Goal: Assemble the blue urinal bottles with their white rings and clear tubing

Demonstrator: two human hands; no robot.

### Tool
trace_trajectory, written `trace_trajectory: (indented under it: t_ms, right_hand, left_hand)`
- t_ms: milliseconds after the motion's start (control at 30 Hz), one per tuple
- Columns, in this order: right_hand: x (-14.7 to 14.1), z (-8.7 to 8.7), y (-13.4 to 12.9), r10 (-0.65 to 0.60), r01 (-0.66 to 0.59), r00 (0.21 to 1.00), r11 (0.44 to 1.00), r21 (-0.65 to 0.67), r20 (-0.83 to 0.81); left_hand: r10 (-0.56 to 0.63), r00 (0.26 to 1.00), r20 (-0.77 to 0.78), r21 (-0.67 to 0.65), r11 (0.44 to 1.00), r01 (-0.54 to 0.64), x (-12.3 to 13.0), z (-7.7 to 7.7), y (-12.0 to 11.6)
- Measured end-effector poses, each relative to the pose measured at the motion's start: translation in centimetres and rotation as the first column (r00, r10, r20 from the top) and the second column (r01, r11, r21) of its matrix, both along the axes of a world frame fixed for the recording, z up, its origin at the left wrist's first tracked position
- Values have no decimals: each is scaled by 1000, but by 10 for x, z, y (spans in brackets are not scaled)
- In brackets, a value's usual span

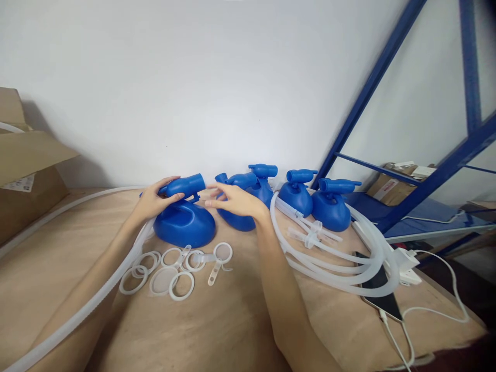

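At the left of centre, a blue rounded container (pixel 185 226) stands on the wooden table (pixel 194 330), with a blue tubular top piece (pixel 189 184) over it. My left hand (pixel 158 198) wraps round the rear end of that top piece. Beside the piece's open end is my right hand (pixel 236 199), fingers apart and slightly blurred, holding nothing. It partly hides another blue container (pixel 238 221). In front of the first container lie several white rings (pixel 182 285) and clear caps with straps (pixel 222 252).
Several more blue containers (pixel 331 211) stand at the back right. Coiled clear tubing (pixel 341 281) lies by a phone (pixel 377 281) and a white power strip (pixel 406 268). A long tube (pixel 89 305) crosses my left forearm. A cardboard box (pixel 34 191) and a blue rack (pixel 372 88) flank the table.
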State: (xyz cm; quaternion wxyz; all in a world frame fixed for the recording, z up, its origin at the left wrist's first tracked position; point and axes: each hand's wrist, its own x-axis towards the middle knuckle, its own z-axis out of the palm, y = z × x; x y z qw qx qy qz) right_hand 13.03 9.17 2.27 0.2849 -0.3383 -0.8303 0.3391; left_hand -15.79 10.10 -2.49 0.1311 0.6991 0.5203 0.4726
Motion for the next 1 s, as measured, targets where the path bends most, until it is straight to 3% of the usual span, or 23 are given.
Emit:
trace_trajectory:
  t_ms: [100,233,367,533,767,1000]
  right_hand:
    - [-19,-21,20,-242,269,944,958,96,-226]
    - [-49,-51,47,-253,292,870,956,29,-424]
    - [-61,-66,60,-265,297,812,955,-23,-520]
    - [-60,-72,63,-162,187,827,982,-8,-539]
    - [-60,-77,65,-126,163,828,986,19,-546]
    - [-55,-69,56,-123,181,876,980,80,-466]
  left_hand:
    - [-12,1000,-14,-6,1000,12,-1,0,0]
    - [-33,999,-18,-23,999,33,-3,2,0]
    - [-88,996,10,-55,995,89,-6,2,1]
    - [-113,991,66,-76,990,118,-7,2,1]
    - [-84,993,83,-81,993,90,-1,6,-3]
    - [-96,988,124,-87,990,107,-2,5,-4]
